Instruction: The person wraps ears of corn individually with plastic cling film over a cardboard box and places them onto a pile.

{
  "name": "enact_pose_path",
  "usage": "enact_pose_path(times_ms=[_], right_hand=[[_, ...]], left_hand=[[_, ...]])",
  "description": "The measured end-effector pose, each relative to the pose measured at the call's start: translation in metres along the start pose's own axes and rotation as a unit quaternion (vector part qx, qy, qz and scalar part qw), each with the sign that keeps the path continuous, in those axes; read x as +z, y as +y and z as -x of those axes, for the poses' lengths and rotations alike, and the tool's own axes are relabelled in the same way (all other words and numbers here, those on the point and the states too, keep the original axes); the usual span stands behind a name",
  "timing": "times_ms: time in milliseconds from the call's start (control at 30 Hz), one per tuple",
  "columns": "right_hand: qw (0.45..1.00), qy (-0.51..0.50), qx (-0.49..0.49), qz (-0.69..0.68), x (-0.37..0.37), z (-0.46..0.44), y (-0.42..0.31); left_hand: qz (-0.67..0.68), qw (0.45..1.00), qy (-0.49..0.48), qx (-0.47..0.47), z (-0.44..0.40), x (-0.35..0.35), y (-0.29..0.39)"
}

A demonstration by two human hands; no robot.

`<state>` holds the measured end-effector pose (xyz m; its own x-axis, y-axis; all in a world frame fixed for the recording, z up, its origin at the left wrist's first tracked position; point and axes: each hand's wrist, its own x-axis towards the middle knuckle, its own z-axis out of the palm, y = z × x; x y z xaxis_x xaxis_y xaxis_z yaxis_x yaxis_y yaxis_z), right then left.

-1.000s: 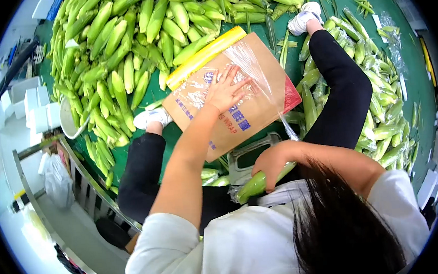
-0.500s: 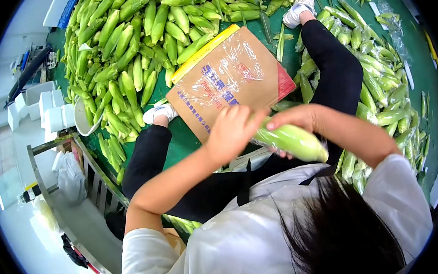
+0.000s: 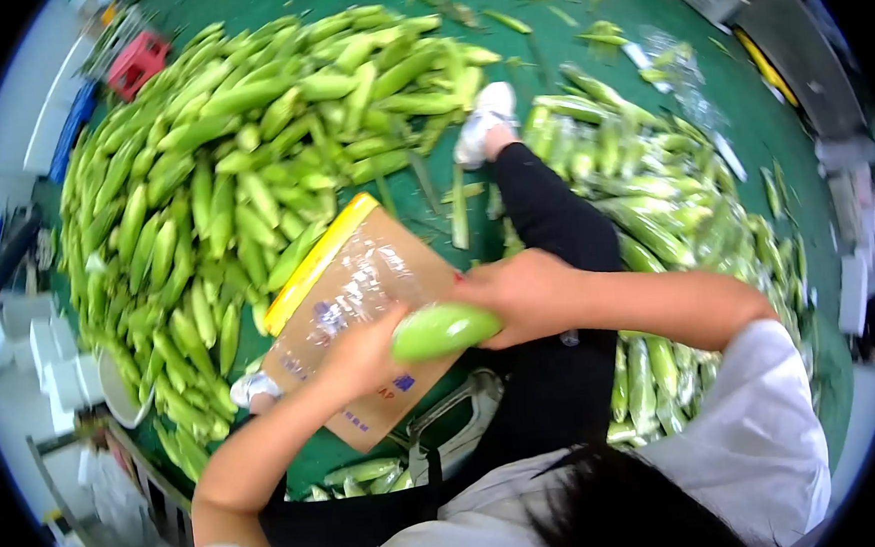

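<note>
1. Head view, hands: the left hand [image 3: 362, 356] is closed on one end of a green ear of corn [image 3: 448, 331], and the right hand [image 3: 524, 293] grips the other end. Some fingers are hidden behind the ear or blurred.
2. Head view, held ear: it lies nearly level between the two hands, its surface glossy, seen in front of the right-hand edge of a printed piece of cardboard [image 3: 308, 367]. Whether it touches the cardboard I cannot tell.
3. Head view, cardboard: clear film [image 3: 377, 267] covers part of its face, and a yellow strip [image 3: 322, 264] runs along its upper-left edge.
4. Head view, green floor [image 3: 271, 1]: a large heap of corn [image 3: 218, 207] spreads toward its left edge, with a white basin [image 3: 116, 391] at the heap's lower-left side. A pile of film-wrapped corn [image 3: 644, 216] lies toward the floor's right edge. A red stool [image 3: 137, 64] stands near its far left corner.
5. Head view, near the body: a grey frame [image 3: 487, 396], partly hidden by a black-clad leg [image 3: 554, 216], stands beside several more ears [image 3: 364, 471].
</note>
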<state>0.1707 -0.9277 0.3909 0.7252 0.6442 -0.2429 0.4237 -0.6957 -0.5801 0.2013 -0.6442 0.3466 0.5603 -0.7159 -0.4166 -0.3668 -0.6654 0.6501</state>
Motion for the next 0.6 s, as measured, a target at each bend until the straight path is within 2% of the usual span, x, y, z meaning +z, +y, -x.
enact_pose_path(times_ms=[33, 67, 100, 133, 167, 200, 267, 300, 333, 367, 400, 467, 500, 533, 567, 600], right_hand=[[0.997, 0.034, 0.027, -0.059, -0.010, -0.003, 0.009], [0.990, 0.060, 0.043, -0.121, -0.025, -0.006, 0.028], [0.972, 0.074, 0.091, -0.203, -0.042, -0.005, 0.040], [0.961, 0.146, 0.132, -0.194, -0.049, 0.002, 0.058], [0.943, 0.233, 0.189, -0.142, -0.049, 0.015, 0.089], [0.864, 0.302, 0.387, -0.115, -0.040, 0.042, 0.144], [0.819, 0.368, 0.439, 0.023, -0.019, 0.140, 0.260], [0.785, 0.397, 0.468, 0.086, -0.015, 0.172, 0.300], [0.733, 0.337, 0.586, 0.081, -0.004, 0.217, 0.325], [0.691, 0.267, 0.663, 0.112, 0.001, 0.230, 0.314], [0.691, 0.261, 0.662, 0.125, 0.025, 0.270, 0.339], [0.690, 0.250, 0.662, 0.151, 0.061, 0.321, 0.364], [0.701, 0.260, 0.659, 0.084, 0.064, 0.332, 0.376], [0.736, 0.260, 0.573, 0.250, 0.040, 0.286, 0.353], [0.805, 0.373, 0.421, 0.190, 0.013, 0.218, 0.326], [0.793, 0.448, 0.413, -0.003, -0.003, 0.148, 0.279]], left_hand=[[-0.024, 0.999, 0.044, -0.002, -0.024, -0.011, 0.002], [-0.078, 0.974, 0.179, 0.112, -0.046, -0.012, -0.012], [-0.128, 0.942, 0.274, 0.147, -0.071, -0.018, -0.034], [-0.139, 0.911, 0.363, 0.139, -0.098, -0.030, -0.061], [-0.049, 0.923, 0.381, 0.010, -0.115, -0.039, -0.096], [0.044, 0.911, 0.396, -0.105, -0.130, -0.048, -0.137], [0.180, 0.774, 0.561, -0.234, -0.155, -0.039, -0.264], [0.063, 0.744, 0.614, -0.256, -0.159, -0.045, -0.308], [-0.052, 0.703, 0.655, -0.274, -0.166, -0.049, -0.350], [-0.030, 0.746, 0.602, -0.284, -0.175, -0.061, -0.367], [-0.003, 0.786, 0.543, -0.295, -0.185, -0.070, -0.376], [0.004, 0.784, 0.473, -0.402, -0.208, -0.087, -0.384], [-0.013, 0.776, 0.468, -0.423, -0.217, -0.093, -0.385], [-0.029, 0.768, 0.460, -0.444, -0.219, -0.097, -0.387], [0.032, 0.777, 0.436, -0.453, -0.218, -0.105, -0.390], [0.093, 0.784, 0.406, -0.461, -0.211, -0.110, -0.391]])
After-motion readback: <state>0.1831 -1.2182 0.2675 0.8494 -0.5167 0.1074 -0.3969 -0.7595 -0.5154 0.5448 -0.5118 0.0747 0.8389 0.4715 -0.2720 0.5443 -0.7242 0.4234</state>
